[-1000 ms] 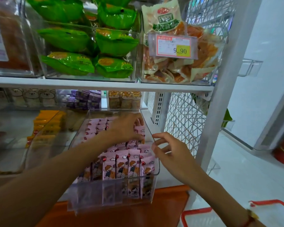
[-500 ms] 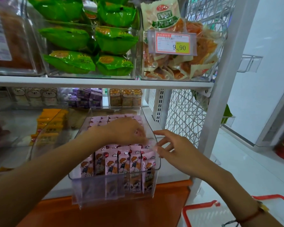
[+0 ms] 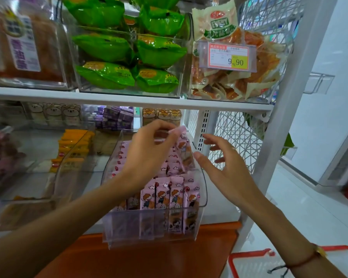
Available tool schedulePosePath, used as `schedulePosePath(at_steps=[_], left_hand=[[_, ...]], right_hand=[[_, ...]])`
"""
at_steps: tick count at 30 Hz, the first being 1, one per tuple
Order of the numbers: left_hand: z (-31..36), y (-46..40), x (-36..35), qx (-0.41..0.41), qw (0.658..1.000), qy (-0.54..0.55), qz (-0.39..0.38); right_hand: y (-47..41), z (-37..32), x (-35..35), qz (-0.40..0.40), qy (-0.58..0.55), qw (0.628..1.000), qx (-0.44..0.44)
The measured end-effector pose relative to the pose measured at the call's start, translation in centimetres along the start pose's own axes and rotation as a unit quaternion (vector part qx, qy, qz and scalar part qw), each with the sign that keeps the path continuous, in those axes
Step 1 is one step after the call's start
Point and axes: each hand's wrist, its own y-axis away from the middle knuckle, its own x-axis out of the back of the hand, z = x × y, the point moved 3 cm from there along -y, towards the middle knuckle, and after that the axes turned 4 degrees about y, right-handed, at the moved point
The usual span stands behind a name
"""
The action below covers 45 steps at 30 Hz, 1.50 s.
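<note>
Pink packet [image 3: 184, 150] pinched above white shelf [image 3: 219, 212], pale floor [image 3: 309, 209] beside.

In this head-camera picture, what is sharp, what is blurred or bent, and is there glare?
Head view: the wide lens slants the white shelf edge and white upright post; the left hand and the small pink snack packet it pinches are smeared; the red-framed price tag reads clearly; the clear plastic bin looks hazy with soft reflections; light is even, no hard shadows.

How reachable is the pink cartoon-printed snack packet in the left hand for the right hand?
Likely yes: the right hand is open right beside the pink cartoon-printed snack packet pinched by the left hand, nothing between them.
</note>
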Motion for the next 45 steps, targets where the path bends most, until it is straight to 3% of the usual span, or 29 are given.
schedulePosePath(at_steps=[5, 8, 13, 15, 21, 25, 30, 33, 40, 43, 45], left_hand=[[1.9, 2.2, 1.9, -0.043, 0.993, 0.106, 0.036], [1.4, 3.1, 2.6, -0.039, 0.991, 0.12, 0.039], [-1.0, 4.9, 3.0, 0.023, 0.999, 0.026, 0.01], [-1.4, 5.0, 3.0, 0.013, 1.0, -0.018, 0.007], [-1.3, 5.0, 3.5, -0.022, 0.999, -0.023, 0.026], [-1.5, 4.8, 3.3, -0.003, 1.0, -0.013, -0.018], [-2.0, 4.5, 3.0, -0.033, 0.994, -0.096, -0.045], [-2.1, 4.6, 2.5, -0.041, 0.996, -0.08, -0.03], [-2.0, 4.1, 3.1, 0.054, 0.991, 0.113, -0.047], [-2.4, 4.0, 3.0, 0.162, 0.968, 0.172, -0.078], [-2.7, 4.1, 2.7, 0.222, 0.951, 0.185, -0.113]], right_hand=[[0.0, -3.0, -2.5, -0.091, -0.095, 0.991, 0.028], [-0.4, -4.0, -3.5, -0.076, -0.108, 0.991, 0.032], [-0.9, -4.5, -5.0, -0.092, -0.264, 0.955, -0.101], [-0.8, -4.5, -5.6, -0.109, -0.3, 0.938, -0.136], [-0.5, -5.1, -6.2, -0.124, -0.29, 0.939, -0.134], [-0.7, -4.9, -5.3, -0.16, -0.363, 0.907, -0.14], [-0.4, -4.9, -4.9, -0.047, -0.26, 0.961, -0.082], [-0.2, -5.1, -4.8, 0.005, -0.22, 0.974, -0.058], [-0.4, -5.4, -4.3, -0.066, -0.203, 0.976, -0.049], [-0.2, -4.9, -4.5, -0.103, -0.228, 0.961, -0.118], [0.0, -4.4, -4.9, -0.138, -0.279, 0.931, -0.189]])
